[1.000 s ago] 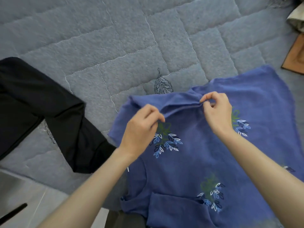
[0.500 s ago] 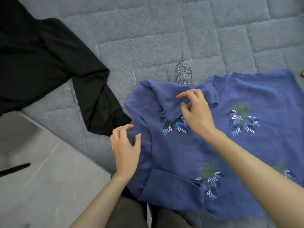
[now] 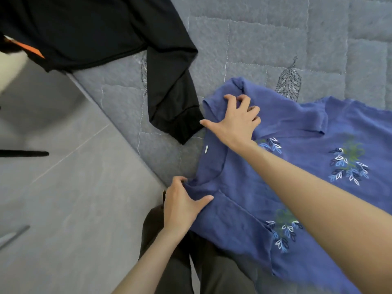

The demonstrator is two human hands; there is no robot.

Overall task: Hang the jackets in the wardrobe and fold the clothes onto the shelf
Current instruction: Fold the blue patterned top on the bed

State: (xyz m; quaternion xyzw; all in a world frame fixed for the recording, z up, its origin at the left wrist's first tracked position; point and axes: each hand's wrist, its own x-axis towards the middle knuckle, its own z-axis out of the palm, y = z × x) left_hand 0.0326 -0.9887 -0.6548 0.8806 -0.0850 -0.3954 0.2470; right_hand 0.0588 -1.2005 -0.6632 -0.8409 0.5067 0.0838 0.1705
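While the left hand (image 3: 184,203) and right hand (image 3: 235,122) clutch one blue leaf-printed shirt (image 3: 314,128), one black jacket (image 3: 106,28) lies just beside.

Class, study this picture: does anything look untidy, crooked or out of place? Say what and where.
The blue shirt lies askew, its near edge hanging off the grey quilt, rumpled where the left hand and right hand grip it. The black garment sprawls too, one sleeve flung toward the shirt.
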